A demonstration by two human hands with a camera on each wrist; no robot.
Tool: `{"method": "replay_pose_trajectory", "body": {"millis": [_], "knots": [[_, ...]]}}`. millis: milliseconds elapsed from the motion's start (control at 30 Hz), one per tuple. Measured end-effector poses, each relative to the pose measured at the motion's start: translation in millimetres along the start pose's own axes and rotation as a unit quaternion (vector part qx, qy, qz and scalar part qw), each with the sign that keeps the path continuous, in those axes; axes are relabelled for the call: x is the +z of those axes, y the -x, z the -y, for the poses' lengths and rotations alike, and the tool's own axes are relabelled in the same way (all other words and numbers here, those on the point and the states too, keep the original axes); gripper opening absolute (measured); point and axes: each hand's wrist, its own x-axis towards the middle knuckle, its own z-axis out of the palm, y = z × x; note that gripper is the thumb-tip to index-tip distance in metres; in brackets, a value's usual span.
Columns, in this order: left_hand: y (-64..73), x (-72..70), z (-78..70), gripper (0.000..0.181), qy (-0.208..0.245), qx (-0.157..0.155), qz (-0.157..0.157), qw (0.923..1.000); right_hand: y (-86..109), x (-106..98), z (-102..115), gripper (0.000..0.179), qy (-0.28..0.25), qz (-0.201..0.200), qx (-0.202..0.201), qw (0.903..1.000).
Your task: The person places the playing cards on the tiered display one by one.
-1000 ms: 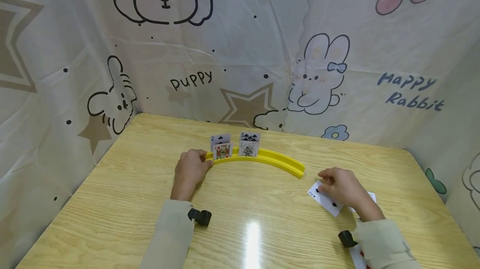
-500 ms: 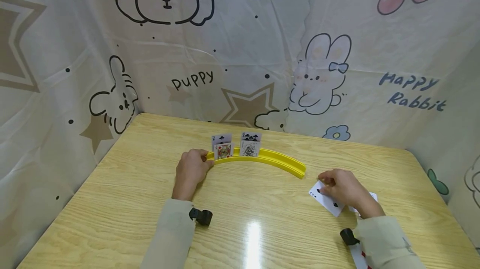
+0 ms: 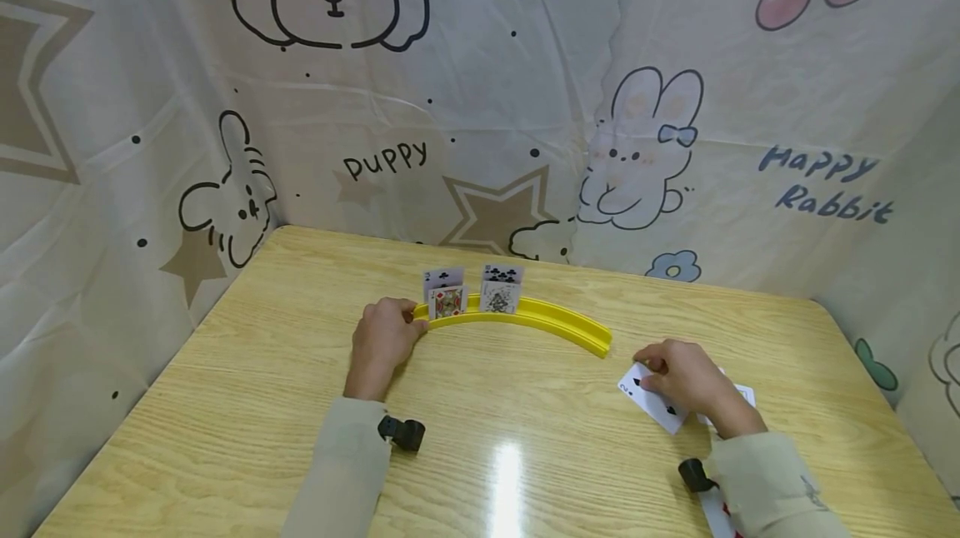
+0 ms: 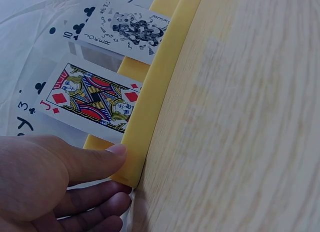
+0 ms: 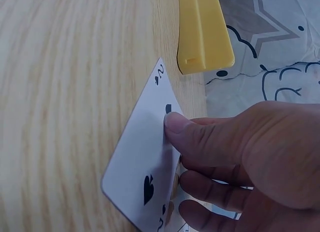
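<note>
A curved yellow card holder [image 3: 562, 326] lies on the table, and my left hand [image 3: 381, 345] grips its left end between thumb and fingers. In its front groove stand a jack of diamonds [image 4: 92, 96] and a joker [image 4: 130, 34]. Behind them stand a 3 of clubs [image 3: 442, 275] and a 10 of clubs [image 3: 501, 273], partly covered. To the right of the holder, my right hand [image 3: 690, 380] pinches a two of spades [image 5: 132, 152] near its upper edge. The thumb lies on the card's face; the fingers are behind it.
Another white card [image 3: 746, 395] lies partly hidden beyond my right wrist. A card with red marks [image 3: 716, 513] shows below the right sleeve. The wooden table [image 3: 480, 405] meets a patterned cloth backdrop [image 3: 480, 105] at its far edge.
My right hand has shifted very slightly over the two of spades, and a bit more of the card behind it shows. The left hand and the card holder stay in place.
</note>
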Motion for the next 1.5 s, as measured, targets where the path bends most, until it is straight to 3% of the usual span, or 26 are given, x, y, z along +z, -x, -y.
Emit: {"method": "replay_pose_trajectory", "body": {"millis": [433, 667, 1500], "knots": [[-0.6, -0.5, -0.9, 0.038, 0.003, -0.005, 0.003, 1.0, 2.4, 3.4, 2.4, 0.011, -0.031, -0.014, 0.026, 0.9991], [-0.1, -0.5, 0.0, 0.037, -0.003, 0.004, 0.001, 1.0, 6.1, -4.8, 5.6, 0.012, -0.042, -0.012, 0.014, 0.999], [0.8, -0.5, -0.3, 0.037, -0.009, 0.01, -0.003, 0.9999, 11.6, -25.8, 20.6, 0.018, -0.068, -0.064, -0.038, 0.9949]]}}
